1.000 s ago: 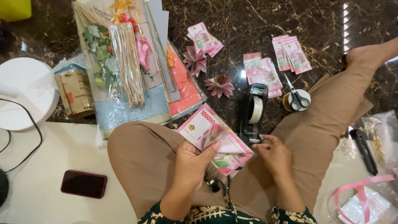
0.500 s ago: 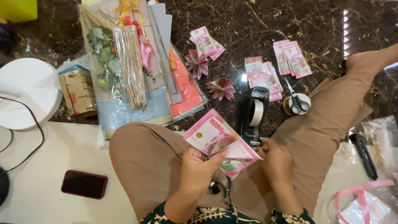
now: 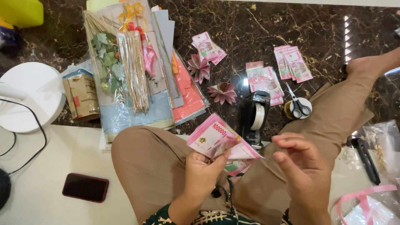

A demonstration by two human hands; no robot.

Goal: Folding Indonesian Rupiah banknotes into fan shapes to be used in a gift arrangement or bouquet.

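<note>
Both hands hover over the lap, the left hand curled closed, the right hand loosely open

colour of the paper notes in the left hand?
Pink, with a white band; the fanned paper notes show in the head view, the only one.

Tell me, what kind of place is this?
Probably a home floor used for crafts: a person sits on dark marble tiles among a tape dispenser, scissors and folded paper flowers.
</note>
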